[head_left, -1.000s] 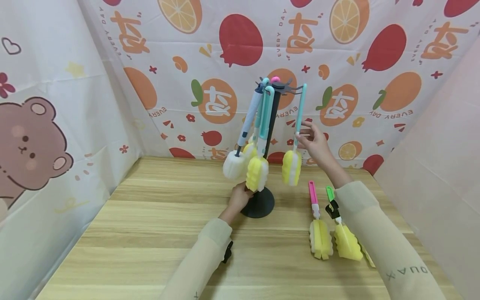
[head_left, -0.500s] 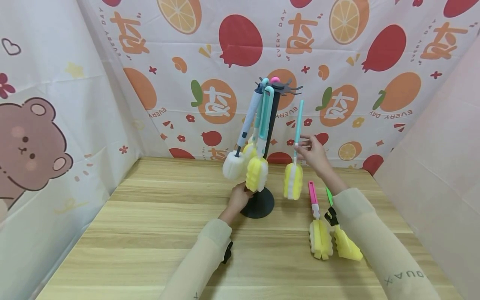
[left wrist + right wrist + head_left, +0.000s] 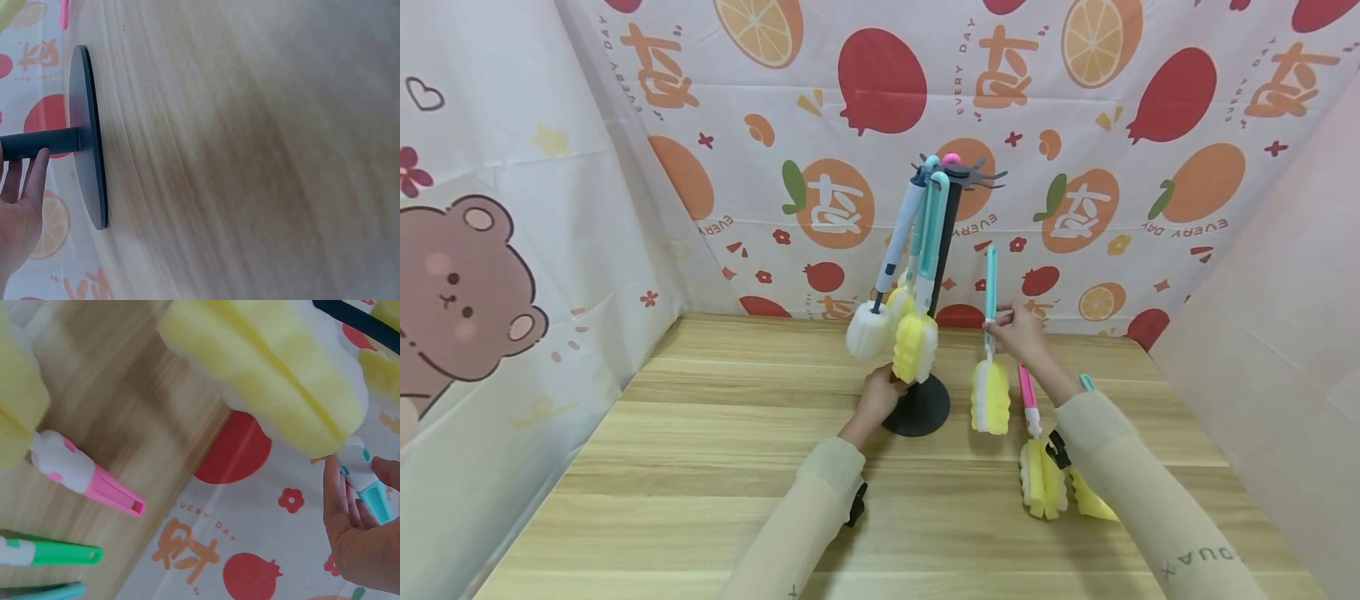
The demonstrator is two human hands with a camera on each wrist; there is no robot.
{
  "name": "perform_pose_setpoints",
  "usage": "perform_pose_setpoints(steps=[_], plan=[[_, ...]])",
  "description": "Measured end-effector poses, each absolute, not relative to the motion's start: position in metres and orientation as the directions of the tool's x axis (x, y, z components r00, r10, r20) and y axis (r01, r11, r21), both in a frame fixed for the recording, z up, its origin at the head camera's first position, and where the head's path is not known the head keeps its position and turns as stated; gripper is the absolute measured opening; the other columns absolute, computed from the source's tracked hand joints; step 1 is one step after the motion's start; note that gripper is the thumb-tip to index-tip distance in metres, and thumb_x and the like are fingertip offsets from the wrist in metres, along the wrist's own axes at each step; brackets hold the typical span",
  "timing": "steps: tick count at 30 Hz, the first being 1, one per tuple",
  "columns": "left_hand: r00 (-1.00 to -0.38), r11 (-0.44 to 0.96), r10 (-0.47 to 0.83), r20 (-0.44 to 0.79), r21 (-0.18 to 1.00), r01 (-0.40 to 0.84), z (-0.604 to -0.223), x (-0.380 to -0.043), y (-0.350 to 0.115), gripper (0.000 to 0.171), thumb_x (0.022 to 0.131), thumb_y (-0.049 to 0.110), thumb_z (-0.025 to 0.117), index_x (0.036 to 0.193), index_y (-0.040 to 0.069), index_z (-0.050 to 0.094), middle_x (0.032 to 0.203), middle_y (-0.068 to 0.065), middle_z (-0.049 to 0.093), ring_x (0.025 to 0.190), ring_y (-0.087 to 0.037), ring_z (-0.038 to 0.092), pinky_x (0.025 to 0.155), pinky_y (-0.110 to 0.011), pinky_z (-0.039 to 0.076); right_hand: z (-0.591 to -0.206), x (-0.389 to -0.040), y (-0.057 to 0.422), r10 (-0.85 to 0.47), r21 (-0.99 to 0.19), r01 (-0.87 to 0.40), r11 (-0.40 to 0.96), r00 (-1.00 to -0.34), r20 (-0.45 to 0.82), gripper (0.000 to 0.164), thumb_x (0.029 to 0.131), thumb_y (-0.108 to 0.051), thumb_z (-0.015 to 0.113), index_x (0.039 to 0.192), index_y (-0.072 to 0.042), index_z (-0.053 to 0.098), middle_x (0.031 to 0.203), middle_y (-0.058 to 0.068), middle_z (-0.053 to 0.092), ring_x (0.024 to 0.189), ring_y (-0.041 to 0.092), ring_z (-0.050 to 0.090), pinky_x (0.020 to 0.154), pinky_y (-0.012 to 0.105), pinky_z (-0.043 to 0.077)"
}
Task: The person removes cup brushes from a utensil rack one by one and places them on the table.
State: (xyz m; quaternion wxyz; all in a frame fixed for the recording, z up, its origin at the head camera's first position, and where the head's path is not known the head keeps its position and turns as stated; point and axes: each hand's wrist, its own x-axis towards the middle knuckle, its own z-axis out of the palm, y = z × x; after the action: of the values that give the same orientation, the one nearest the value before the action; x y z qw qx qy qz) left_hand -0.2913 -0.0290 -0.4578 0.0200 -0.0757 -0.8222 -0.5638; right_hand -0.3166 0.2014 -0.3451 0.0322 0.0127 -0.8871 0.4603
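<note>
My left hand (image 3: pixel 878 397) holds the post of a black stand (image 3: pixel 922 408) low down, just above its round base; the left wrist view shows the fingers at the post. My right hand (image 3: pixel 1024 335) pinches a sponge brush (image 3: pixel 991 398) near the joint of its teal handle and white neck. That brush hangs upright, its yellow-and-white sponge head downward, apart from the stand and above the table. On the stand's hooks hang a teal-handled sponge brush (image 3: pixel 915 350), another partly hidden behind it, and a brush with a pale blue-grey handle and white head (image 3: pixel 868 331).
Right of the stand, a pink-handled sponge brush (image 3: pixel 1042 479) lies on the wooden table (image 3: pixel 700 483). A green-handled brush (image 3: pixel 65 552) and a teal-handled one (image 3: pixel 59 592) lie beside it, partly hidden by my right sleeve in the head view. A printed cloth hangs behind.
The teal-handled brush has come off the stand's right-hand hook in my right hand and moved down toward the table. My left hand has stayed on the post.
</note>
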Motion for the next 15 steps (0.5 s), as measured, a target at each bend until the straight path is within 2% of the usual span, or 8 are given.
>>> perform_pose_setpoints(steps=[7, 12, 15], plan=[[-0.986, 0.365, 0.1, 0.13, 0.918, 0.158, -0.458, -0.293, -0.029, 0.023, 0.095, 0.004, 0.062, 0.115, -0.008, 0.064, 0.109, -0.025, 0.069, 0.1, -0.036, 0.068, 0.081, -0.036, 0.061, -0.368, -0.314, 0.203, 0.003, -0.729, 0.045, 0.683, -0.998, -0.059, 0.046, 0.096, -0.01, 0.06, 0.134, 0.009, 0.043, 0.115, 0.03, 0.06, 0.082, 0.03, 0.069, 0.067, 0.031, 0.062], [-0.989, 0.364, 0.096, 0.116, 0.92, 0.143, -0.457, -0.293, -0.028, 0.024, 0.095, 0.005, 0.062, 0.115, -0.008, 0.064, 0.11, -0.025, 0.069, 0.101, -0.037, 0.068, 0.082, -0.037, 0.061, -0.384, -0.309, 0.202, 0.014, -0.625, 0.101, 0.774, -0.99, -0.143, 0.041, 0.092, -0.01, 0.064, 0.124, 0.012, 0.051, 0.105, 0.026, 0.063, 0.081, 0.025, 0.063, 0.066, 0.029, 0.059], [-0.989, 0.36, 0.099, 0.114, 0.922, 0.142, -0.458, -0.292, -0.029, 0.024, 0.095, 0.005, 0.062, 0.115, -0.007, 0.064, 0.111, -0.025, 0.068, 0.102, -0.036, 0.068, 0.083, -0.037, 0.06, -0.393, -0.307, 0.2, 0.028, -0.583, 0.123, 0.803, -0.985, -0.17, 0.034, 0.088, -0.008, 0.067, 0.113, 0.013, 0.056, 0.096, 0.02, 0.061, 0.075, 0.021, 0.059, 0.058, 0.025, 0.055]])
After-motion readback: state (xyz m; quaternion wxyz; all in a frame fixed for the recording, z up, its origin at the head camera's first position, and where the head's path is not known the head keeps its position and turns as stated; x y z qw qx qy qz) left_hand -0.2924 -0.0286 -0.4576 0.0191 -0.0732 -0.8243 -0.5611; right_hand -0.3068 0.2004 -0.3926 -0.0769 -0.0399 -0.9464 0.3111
